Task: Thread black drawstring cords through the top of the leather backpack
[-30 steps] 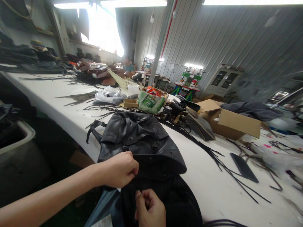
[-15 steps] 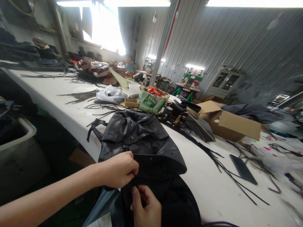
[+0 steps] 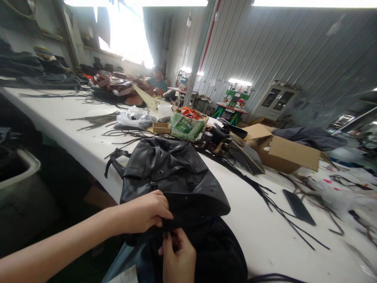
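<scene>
A black leather-look backpack (image 3: pixel 176 169) lies on the white table with its near end towards me. Its dark fabric part (image 3: pixel 220 247) spreads over the table's near edge. From the left, my left hand (image 3: pixel 147 212) reaches across with bent fingers closed on the black material at the bag's near edge. Just below it, my right hand (image 3: pixel 179 253) pinches a bit of black material between thumb and fingers. A small dark tip shows at the thumb. Exactly which part of the bag lies between the fingers is hidden, black on black.
Black cords (image 3: pixel 265 196) and a dark phone-like slab (image 3: pixel 299 206) lie on the table (image 3: pixel 253 232) to the right. Beyond the bag stand a green bag (image 3: pixel 187 125) and an open cardboard box (image 3: pixel 291 151). A bin (image 3: pixel 26 196) stands at left; a person (image 3: pixel 159 80) sits far back.
My left hand's fingers have loosened slightly and stretched to the right over the bag's edge. My right hand keeps its pinch. The view has shifted a little.
</scene>
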Action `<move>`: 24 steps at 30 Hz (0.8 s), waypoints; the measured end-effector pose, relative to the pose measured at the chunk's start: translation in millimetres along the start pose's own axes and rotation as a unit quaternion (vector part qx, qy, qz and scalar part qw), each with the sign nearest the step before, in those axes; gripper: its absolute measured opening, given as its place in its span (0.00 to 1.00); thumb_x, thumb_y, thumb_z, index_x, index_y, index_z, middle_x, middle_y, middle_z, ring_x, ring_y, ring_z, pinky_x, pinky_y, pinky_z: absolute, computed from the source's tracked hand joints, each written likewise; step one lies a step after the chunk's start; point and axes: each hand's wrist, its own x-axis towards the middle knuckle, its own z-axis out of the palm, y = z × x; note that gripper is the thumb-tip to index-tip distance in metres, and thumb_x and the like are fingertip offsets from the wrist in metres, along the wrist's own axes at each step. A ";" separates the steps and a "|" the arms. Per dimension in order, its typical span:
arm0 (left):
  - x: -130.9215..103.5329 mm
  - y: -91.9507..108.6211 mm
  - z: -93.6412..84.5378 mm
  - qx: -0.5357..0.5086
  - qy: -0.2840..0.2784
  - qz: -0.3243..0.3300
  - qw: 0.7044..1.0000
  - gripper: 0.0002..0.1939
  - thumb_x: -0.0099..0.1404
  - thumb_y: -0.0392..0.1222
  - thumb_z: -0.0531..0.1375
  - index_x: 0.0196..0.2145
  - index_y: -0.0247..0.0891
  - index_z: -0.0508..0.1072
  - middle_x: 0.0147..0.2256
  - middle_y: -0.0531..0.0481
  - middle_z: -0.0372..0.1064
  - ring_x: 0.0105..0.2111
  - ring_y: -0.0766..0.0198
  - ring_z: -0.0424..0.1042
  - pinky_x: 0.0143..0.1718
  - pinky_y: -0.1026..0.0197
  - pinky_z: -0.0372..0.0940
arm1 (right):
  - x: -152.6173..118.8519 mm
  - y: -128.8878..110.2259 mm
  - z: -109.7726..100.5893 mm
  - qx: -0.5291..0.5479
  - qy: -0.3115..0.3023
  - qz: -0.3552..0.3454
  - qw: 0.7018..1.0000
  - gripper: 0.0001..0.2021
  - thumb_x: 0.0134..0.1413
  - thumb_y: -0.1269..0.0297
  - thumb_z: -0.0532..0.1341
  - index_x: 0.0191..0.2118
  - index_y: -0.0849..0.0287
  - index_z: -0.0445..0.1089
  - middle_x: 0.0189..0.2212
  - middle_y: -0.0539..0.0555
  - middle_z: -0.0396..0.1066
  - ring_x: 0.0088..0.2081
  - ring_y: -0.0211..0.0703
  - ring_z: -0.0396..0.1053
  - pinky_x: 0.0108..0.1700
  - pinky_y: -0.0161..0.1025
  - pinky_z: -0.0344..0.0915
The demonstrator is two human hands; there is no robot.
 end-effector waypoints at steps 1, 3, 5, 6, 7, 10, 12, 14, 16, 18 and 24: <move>1.3 -3.3 3.5 0.041 -0.001 0.018 0.999 0.09 0.67 0.29 0.70 0.40 0.43 0.83 0.39 0.55 0.81 0.48 0.60 0.77 0.58 0.55 0.61 | 0.6 1.0 0.7 0.003 -0.004 0.001 1.000 0.20 0.73 0.47 0.59 0.40 0.59 0.78 0.23 0.48 0.70 0.26 0.43 0.70 0.31 0.36 0.59; 3.1 -8.1 9.7 0.105 0.004 0.040 0.994 0.06 0.68 0.33 0.70 0.35 0.43 0.80 0.36 0.54 0.78 0.46 0.60 0.75 0.55 0.53 0.60 | 1.0 2.7 1.0 0.010 -0.013 0.000 1.000 0.19 0.73 0.49 0.59 0.40 0.58 0.79 0.24 0.48 0.71 0.28 0.43 0.71 0.32 0.35 0.61; 3.4 -8.8 12.7 0.115 0.008 0.044 0.992 0.08 0.70 0.34 0.69 0.32 0.43 0.79 0.34 0.55 0.76 0.43 0.61 0.74 0.54 0.53 0.59 | -0.2 5.0 -3.4 0.000 -0.025 -0.010 1.000 0.19 0.73 0.49 0.61 0.38 0.58 0.80 0.26 0.50 0.74 0.31 0.44 0.74 0.33 0.34 0.64; 3.3 -7.4 12.9 0.106 0.010 0.037 0.994 0.09 0.70 0.34 0.68 0.32 0.44 0.79 0.34 0.56 0.76 0.43 0.62 0.73 0.55 0.54 0.59 | -1.5 6.5 -8.9 -0.011 -0.026 -0.028 0.999 0.19 0.72 0.49 0.62 0.38 0.57 0.83 0.28 0.51 0.76 0.33 0.45 0.76 0.35 0.34 0.67; 3.4 -4.7 12.4 0.097 0.015 0.022 0.995 0.09 0.71 0.34 0.66 0.33 0.44 0.79 0.34 0.57 0.76 0.42 0.63 0.73 0.55 0.55 0.59 | -3.1 8.4 -17.2 -0.027 -0.017 -0.056 0.998 0.18 0.72 0.49 0.63 0.39 0.56 0.85 0.32 0.53 0.79 0.36 0.46 0.78 0.39 0.34 0.70; 7.7 10.3 11.1 0.128 0.014 -0.039 0.991 0.10 0.72 0.33 0.61 0.32 0.42 0.76 0.36 0.54 0.76 0.41 0.62 0.73 0.52 0.53 0.61 | -7.8 14.3 -57.5 -0.077 0.079 -0.123 0.986 0.15 0.70 0.48 0.68 0.45 0.49 0.90 0.45 0.54 0.84 0.44 0.48 0.83 0.49 0.33 0.76; 16.5 24.6 13.1 0.192 0.001 -0.056 0.980 0.08 0.71 0.33 0.60 0.35 0.41 0.78 0.37 0.51 0.76 0.41 0.57 0.74 0.50 0.49 0.62 | -8.3 15.3 -89.4 -0.102 0.143 -0.082 0.981 0.18 0.69 0.45 0.70 0.52 0.49 0.89 0.39 0.54 0.84 0.35 0.45 0.82 0.41 0.32 0.77; 29.9 39.9 18.2 0.235 -0.011 -0.059 0.970 0.09 0.68 0.33 0.60 0.41 0.41 0.80 0.40 0.47 0.77 0.40 0.53 0.75 0.49 0.46 0.64 | -5.7 11.8 -114.4 -0.123 0.147 -0.011 0.981 0.25 0.69 0.42 0.69 0.59 0.54 0.86 0.24 0.51 0.78 0.24 0.43 0.76 0.32 0.33 0.74; 45.3 54.3 25.6 0.246 -0.009 -0.074 0.966 0.12 0.70 0.33 0.57 0.42 0.40 0.81 0.41 0.45 0.77 0.40 0.51 0.76 0.49 0.44 0.67 | 0.1 4.6 -127.1 -0.130 0.121 0.030 0.984 0.29 0.69 0.40 0.67 0.61 0.58 0.84 0.20 0.49 0.75 0.20 0.43 0.73 0.28 0.35 0.72; 59.4 66.5 34.2 0.263 -0.019 -0.096 0.960 0.15 0.71 0.31 0.53 0.38 0.39 0.81 0.39 0.42 0.76 0.42 0.46 0.78 0.50 0.40 0.72 | 7.9 -4.2 -129.0 -0.127 0.097 0.034 0.987 0.27 0.71 0.41 0.63 0.57 0.59 0.85 0.26 0.52 0.79 0.18 0.42 0.72 0.23 0.36 0.68; 73.7 79.1 60.7 0.348 -0.075 -0.213 0.910 0.31 0.67 0.18 0.43 0.49 0.35 0.81 0.47 0.37 0.78 0.36 0.48 0.84 0.33 0.49 0.80 | 27.4 -24.6 -125.3 -0.183 0.082 -0.024 0.979 0.21 0.74 0.46 0.56 0.44 0.55 0.82 0.30 0.54 0.80 0.19 0.43 0.70 0.22 0.38 0.62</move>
